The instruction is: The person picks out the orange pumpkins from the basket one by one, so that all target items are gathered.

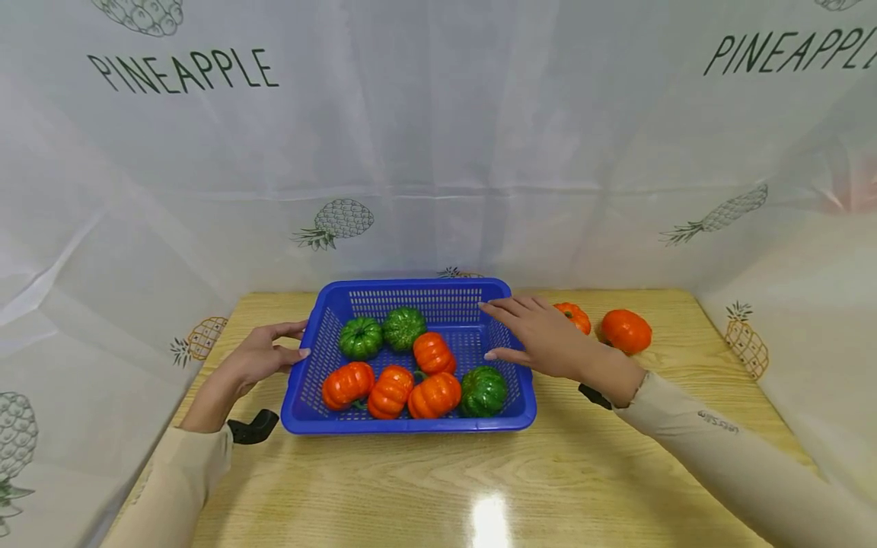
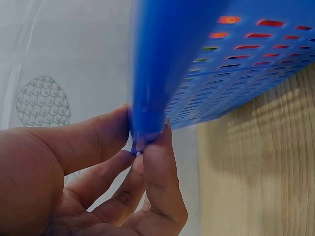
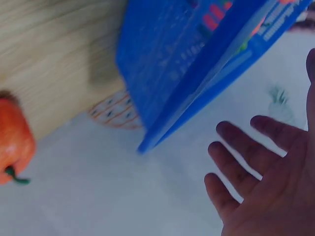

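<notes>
A blue plastic basket [image 1: 411,427] stands on the table, holding several orange pumpkins [image 1: 390,392] and three green ones [image 1: 361,338]. At its left side, my left hand [image 1: 256,355] grips the rim. In the left wrist view, thumb and fingers pinch the basket's rim [image 2: 153,73]. My right hand [image 1: 548,339] hovers over the basket's right rim, fingers spread and holding nothing. The right wrist view shows that palm [image 3: 275,191] apart from the basket wall [image 3: 162,69].
Right of the basket, two more orange pumpkins lie on the wooden table [image 1: 411,487]; one pumpkin [image 1: 574,316] is partly behind my right hand, the other pumpkin [image 1: 626,331] farther right. A white pineapple-print curtain [image 1: 438,152] hangs around the table's back and sides.
</notes>
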The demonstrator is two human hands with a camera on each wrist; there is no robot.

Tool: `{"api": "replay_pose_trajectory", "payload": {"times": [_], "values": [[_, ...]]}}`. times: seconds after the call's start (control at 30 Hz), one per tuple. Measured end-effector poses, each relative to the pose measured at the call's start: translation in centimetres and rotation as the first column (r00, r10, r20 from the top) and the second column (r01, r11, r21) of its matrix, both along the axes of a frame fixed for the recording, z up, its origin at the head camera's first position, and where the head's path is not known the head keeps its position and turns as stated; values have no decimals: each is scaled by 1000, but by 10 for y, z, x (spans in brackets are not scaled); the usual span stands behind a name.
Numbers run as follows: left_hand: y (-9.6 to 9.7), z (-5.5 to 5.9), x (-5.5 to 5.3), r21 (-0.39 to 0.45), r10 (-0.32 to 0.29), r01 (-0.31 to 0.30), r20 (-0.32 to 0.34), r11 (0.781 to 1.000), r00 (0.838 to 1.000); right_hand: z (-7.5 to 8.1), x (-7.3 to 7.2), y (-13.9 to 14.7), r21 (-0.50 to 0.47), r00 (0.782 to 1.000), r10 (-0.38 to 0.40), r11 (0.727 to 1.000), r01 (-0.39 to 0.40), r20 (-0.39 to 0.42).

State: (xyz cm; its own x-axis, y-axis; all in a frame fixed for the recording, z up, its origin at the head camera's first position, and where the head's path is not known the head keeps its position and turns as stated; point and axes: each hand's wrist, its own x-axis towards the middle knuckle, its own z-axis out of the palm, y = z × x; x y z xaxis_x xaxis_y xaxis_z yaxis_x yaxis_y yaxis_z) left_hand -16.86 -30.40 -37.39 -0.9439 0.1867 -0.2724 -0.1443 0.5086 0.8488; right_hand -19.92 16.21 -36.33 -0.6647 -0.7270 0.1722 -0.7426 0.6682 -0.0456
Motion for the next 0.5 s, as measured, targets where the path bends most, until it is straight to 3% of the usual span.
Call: {"api": "replay_pose_trajectory", "payload": {"times": [0.23, 0.5], "values": [[1, -1, 1, -5, 3, -3, -1, 1000, 1000, -4, 11, -28, 55, 990, 140, 989, -139, -10], [2, 0, 1, -6, 11, -11, 4, 1000, 1000, -6, 20, -51, 166, 975, 223, 961, -222, 15]]}}
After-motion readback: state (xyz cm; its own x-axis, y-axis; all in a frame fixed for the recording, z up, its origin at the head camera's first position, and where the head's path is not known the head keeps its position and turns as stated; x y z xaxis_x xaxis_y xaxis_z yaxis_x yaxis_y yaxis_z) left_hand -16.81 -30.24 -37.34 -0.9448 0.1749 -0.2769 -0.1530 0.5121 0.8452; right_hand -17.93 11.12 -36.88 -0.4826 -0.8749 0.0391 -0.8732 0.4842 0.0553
